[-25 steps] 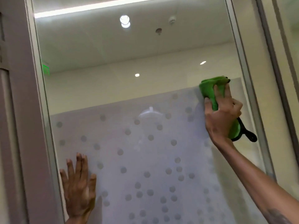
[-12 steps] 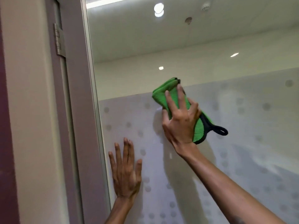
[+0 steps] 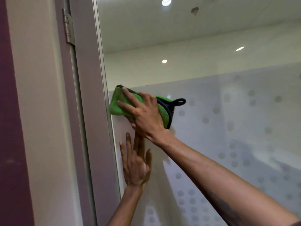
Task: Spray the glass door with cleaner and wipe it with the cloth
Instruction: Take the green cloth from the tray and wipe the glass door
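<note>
Right hand (image 3: 146, 115) clamps the green cloth (image 3: 120, 105) flat on the glass door (image 3: 228, 128), tight beside the frame (image 3: 91, 95); left hand (image 3: 135, 163), fingers spread, braces just below. Best to press evenly, overlapping strokes.

Your cloth (image 3: 118, 103) looks like soft green microfibre, matt and nubbly, with a black trim and a loop (image 3: 180, 101). The glass door (image 3: 211, 128) shines glossy up top, frosted and dotted lower down. Its frame (image 3: 91, 95) is smooth, satiny; the hinge (image 3: 69, 28) looks like brushed metal.
</note>
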The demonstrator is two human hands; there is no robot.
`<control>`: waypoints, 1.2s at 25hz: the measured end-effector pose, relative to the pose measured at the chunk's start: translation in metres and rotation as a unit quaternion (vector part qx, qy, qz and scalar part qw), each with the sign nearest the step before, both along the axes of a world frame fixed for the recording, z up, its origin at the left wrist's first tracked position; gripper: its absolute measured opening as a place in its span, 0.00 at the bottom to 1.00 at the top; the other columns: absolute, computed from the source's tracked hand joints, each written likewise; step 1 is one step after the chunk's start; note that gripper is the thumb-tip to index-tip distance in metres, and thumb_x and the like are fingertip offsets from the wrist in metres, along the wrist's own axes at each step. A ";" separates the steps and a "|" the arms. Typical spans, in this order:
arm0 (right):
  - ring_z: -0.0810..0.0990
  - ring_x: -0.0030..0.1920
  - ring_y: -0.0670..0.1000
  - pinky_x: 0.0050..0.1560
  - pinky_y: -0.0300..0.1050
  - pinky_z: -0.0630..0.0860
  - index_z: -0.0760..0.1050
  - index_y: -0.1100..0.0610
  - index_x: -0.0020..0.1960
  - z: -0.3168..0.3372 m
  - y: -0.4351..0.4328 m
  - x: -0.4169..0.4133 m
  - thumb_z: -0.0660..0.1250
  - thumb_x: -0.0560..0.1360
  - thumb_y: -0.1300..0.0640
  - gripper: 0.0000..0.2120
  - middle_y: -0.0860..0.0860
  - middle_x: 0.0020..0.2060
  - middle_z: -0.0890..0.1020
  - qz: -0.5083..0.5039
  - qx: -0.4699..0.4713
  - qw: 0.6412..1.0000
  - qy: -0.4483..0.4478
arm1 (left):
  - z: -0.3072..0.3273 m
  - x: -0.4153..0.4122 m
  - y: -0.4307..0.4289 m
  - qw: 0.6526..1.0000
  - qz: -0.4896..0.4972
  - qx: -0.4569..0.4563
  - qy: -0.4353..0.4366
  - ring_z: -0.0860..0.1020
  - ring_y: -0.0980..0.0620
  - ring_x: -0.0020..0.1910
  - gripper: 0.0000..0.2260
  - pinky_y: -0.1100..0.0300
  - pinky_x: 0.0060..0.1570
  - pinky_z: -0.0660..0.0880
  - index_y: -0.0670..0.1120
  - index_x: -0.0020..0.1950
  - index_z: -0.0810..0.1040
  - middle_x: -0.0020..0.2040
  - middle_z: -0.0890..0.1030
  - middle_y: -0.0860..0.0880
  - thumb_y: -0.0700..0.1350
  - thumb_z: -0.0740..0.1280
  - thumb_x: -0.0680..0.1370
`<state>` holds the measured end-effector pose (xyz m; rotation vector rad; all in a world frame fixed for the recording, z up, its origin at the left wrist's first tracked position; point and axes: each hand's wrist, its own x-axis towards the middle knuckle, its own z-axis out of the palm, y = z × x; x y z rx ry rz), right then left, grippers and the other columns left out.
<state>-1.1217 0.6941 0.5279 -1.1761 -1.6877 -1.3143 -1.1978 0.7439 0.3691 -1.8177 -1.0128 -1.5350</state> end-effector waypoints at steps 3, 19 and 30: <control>0.66 0.74 0.61 0.68 0.57 0.62 0.70 0.37 0.74 0.006 -0.003 -0.010 0.66 0.78 0.55 0.27 0.45 0.83 0.58 -0.015 -0.086 0.990 -0.107 | -0.003 -0.006 0.001 0.999 -0.015 0.039 -0.003 0.57 0.41 0.81 0.28 0.39 0.80 0.53 0.40 0.80 0.63 0.79 0.67 0.38 0.57 0.46 0.87; 0.73 0.72 0.58 0.75 0.58 0.64 0.77 0.36 0.68 -0.020 -0.082 0.186 0.71 0.77 0.59 0.25 0.41 0.79 0.68 -0.015 -0.057 0.989 -0.139 | -0.005 -0.004 0.006 1.000 0.005 0.026 0.009 0.52 0.42 0.85 0.28 0.39 0.82 0.49 0.43 0.84 0.58 0.84 0.59 0.45 0.50 0.52 0.84; 0.74 0.66 0.64 0.67 0.57 0.68 0.74 0.43 0.73 -0.107 -0.126 0.289 0.66 0.74 0.59 0.29 0.48 0.80 0.67 -0.064 0.196 0.892 0.403 | -0.011 0.009 -0.004 1.000 0.011 0.008 -0.023 0.54 0.38 0.84 0.29 0.42 0.82 0.42 0.38 0.83 0.57 0.84 0.57 0.40 0.50 0.52 0.84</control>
